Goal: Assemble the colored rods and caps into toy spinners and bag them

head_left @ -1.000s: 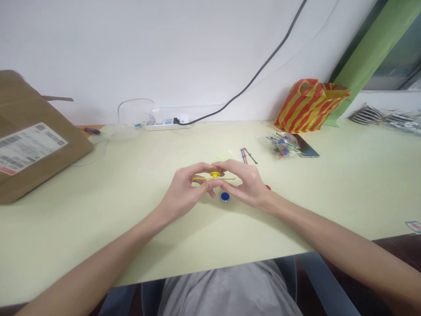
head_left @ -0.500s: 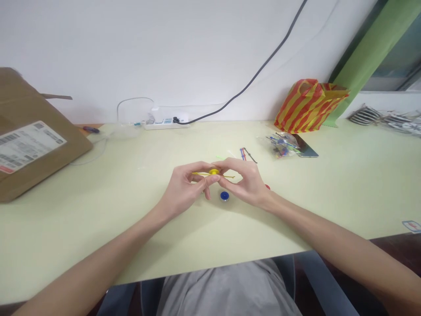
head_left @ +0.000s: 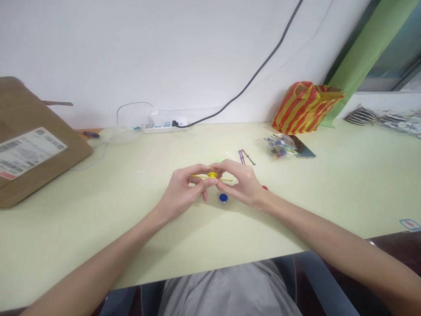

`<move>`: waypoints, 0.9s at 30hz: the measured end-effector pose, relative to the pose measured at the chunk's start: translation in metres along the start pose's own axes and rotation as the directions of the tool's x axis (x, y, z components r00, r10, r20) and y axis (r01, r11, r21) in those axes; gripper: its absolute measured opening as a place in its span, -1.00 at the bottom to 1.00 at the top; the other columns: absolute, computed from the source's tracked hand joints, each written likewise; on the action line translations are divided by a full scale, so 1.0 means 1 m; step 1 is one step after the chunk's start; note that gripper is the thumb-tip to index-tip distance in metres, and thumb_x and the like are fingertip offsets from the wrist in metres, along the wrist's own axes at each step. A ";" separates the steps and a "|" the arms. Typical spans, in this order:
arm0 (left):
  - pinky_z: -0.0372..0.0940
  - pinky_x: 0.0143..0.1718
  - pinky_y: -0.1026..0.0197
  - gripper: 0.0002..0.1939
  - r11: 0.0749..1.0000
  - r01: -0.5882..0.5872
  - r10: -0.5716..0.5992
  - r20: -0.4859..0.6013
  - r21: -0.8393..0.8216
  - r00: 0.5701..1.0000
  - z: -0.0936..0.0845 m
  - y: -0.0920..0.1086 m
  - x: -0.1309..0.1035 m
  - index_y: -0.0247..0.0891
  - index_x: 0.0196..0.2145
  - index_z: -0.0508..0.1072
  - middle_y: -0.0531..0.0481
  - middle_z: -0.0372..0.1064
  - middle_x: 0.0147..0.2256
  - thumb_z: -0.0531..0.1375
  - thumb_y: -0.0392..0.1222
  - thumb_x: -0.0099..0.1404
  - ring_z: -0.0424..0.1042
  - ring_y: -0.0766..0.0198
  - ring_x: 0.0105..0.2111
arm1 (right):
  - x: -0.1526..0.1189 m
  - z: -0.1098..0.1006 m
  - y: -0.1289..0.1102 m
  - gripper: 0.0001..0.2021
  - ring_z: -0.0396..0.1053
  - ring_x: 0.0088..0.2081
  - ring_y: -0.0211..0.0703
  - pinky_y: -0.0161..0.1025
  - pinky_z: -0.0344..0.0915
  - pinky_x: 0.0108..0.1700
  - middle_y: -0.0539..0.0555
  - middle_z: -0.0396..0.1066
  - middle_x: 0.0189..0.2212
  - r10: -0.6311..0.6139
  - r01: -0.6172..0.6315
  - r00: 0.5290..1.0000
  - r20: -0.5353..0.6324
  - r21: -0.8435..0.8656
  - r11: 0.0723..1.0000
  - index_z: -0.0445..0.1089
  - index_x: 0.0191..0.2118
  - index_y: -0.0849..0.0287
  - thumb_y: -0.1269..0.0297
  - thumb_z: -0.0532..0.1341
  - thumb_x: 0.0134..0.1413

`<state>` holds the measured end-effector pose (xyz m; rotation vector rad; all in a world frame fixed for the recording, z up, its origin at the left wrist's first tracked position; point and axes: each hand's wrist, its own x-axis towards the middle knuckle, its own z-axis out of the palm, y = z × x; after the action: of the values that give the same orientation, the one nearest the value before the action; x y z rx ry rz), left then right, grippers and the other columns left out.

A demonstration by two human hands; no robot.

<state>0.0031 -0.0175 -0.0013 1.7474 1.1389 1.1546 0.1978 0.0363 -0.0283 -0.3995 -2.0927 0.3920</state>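
Between my two hands is a small yellow round piece (head_left: 212, 174) with a thin yellow stick (head_left: 226, 180) running beneath it. My left hand (head_left: 186, 188) pinches the piece from the left, its thumb under the disc and its lower fingers curled. From the right, my right hand (head_left: 240, 182) closes thumb and forefinger on the same piece. Just below the fingertips a blue round piece (head_left: 223, 198) lies on the table. Part of a red piece (head_left: 265, 188) shows beside my right wrist. Blue, red and black sticks (head_left: 242, 157) lie behind my right hand.
A cardboard box (head_left: 36, 145) stands on the table (head_left: 158, 254) at the left. Near the wall are a power strip (head_left: 164, 126) and a striped bag (head_left: 305, 107). A plastic bag of parts (head_left: 280, 147) overlaps a phone (head_left: 304, 148). Bundled discs (head_left: 362, 116) lie at far right.
The view has shifted slightly. Both hands keep their pinch on the yellow piece, with hardly any movement against the table.
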 end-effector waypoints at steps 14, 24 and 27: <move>0.28 -0.54 0.20 -0.64 0.973 0.071 -0.004 -0.290 0.221 0.957 -0.056 -0.031 0.031 -0.27 -0.27 0.55 -0.10 0.57 -0.31 0.31 0.12 0.25 0.32 0.39 -0.66 | 0.002 0.002 0.007 -0.51 0.33 0.10 0.03 0.05 0.34 0.13 0.25 0.27 0.10 0.114 -0.104 0.992 0.060 -0.150 0.983 0.05 0.32 0.05 0.38 0.08 0.34; 0.24 -0.48 0.24 -0.55 0.914 0.088 -0.023 -0.167 0.395 0.986 -0.063 -0.053 0.035 -0.28 -0.26 0.54 -0.08 0.56 -0.41 0.17 0.20 0.31 0.33 0.32 -0.57 | 0.003 0.001 0.012 -0.58 0.32 0.09 0.02 0.04 0.32 0.16 0.24 0.26 0.08 0.151 -0.132 0.984 0.093 -0.182 0.974 0.20 0.21 0.09 0.48 0.06 0.28; 0.25 -0.38 0.22 -0.57 0.876 0.089 -0.012 -0.163 0.474 0.987 -0.060 -0.060 0.035 -0.25 -0.32 0.54 -0.04 0.53 -0.46 0.19 0.21 0.29 0.42 0.23 -0.48 | 0.003 0.001 0.012 -0.60 0.31 0.09 0.00 0.01 0.33 0.14 0.25 0.23 0.09 0.140 -0.123 0.987 0.078 -0.194 0.973 0.25 0.19 0.09 0.50 0.06 0.29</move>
<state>-0.0630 0.0414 -0.0259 2.0004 1.6698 1.0476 0.1969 0.0483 -0.0321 -0.6463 -2.2071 0.2940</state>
